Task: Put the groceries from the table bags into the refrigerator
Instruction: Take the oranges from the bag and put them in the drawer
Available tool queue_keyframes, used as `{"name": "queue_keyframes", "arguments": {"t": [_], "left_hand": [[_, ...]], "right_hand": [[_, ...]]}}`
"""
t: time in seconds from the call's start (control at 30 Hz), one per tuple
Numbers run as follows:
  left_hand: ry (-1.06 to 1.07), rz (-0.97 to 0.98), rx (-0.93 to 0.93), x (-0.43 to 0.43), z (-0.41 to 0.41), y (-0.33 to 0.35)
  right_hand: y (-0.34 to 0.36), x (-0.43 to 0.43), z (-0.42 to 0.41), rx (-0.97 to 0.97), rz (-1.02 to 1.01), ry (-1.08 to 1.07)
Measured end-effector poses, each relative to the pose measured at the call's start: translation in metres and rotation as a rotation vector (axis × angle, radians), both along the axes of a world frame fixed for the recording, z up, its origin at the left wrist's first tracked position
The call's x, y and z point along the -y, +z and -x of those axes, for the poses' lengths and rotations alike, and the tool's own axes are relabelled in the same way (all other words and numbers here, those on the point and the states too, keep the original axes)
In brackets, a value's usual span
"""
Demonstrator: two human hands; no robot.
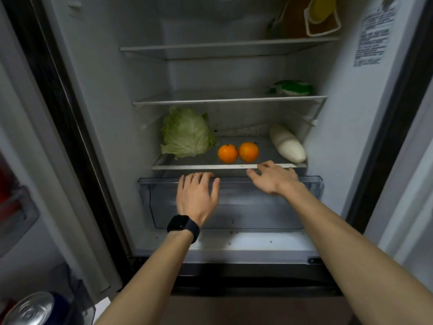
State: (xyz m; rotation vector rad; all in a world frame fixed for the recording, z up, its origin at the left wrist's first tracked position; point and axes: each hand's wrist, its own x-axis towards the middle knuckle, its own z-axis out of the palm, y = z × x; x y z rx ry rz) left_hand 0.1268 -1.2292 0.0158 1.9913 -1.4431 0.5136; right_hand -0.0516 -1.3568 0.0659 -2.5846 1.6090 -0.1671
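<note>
The refrigerator stands open in front of me. Its lowest glass shelf [206, 167] carries a green cabbage [186, 133] at the left, two oranges [227, 153] [248, 152] in the middle and a white radish [287, 144] at the right. Below it is a clear crisper drawer [246, 207]. My left hand [198, 195], with a ring and a black watch, rests with straight fingers on the drawer's top rim. My right hand [273, 177] reaches the shelf's front edge with spread fingers. Neither hand holds anything.
A green and white packet [291, 87] lies on the middle shelf [210, 100], and yellow and orange packages [321, 17] sit on the top shelf. The door at the left has a bin [16, 212]. A can top [28, 309] shows at the bottom left.
</note>
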Motion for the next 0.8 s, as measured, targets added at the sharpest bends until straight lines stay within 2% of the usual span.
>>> {"name": "queue_keyframes", "arguments": {"t": [0.2, 0.33, 0.57, 0.8], "left_hand": [[-0.103, -0.076, 0.065, -0.016, -0.014, 0.012], [-0.142, -0.097, 0.051, -0.035, -0.014, 0.017], [-0.171, -0.242, -0.019, -0.062, -0.009, 0.035], [-0.226, -0.180, -0.091, -0.082, 0.003, 0.030]], "right_hand": [[0.013, 0.002, 0.002, -0.067, -0.118, 0.003], [0.017, 0.003, 0.003, -0.091, -0.160, 0.010], [0.016, 0.018, -0.004, -0.070, -0.167, -0.005], [0.003, 0.016, 0.006, -0.041, -0.142, 0.029]]}}
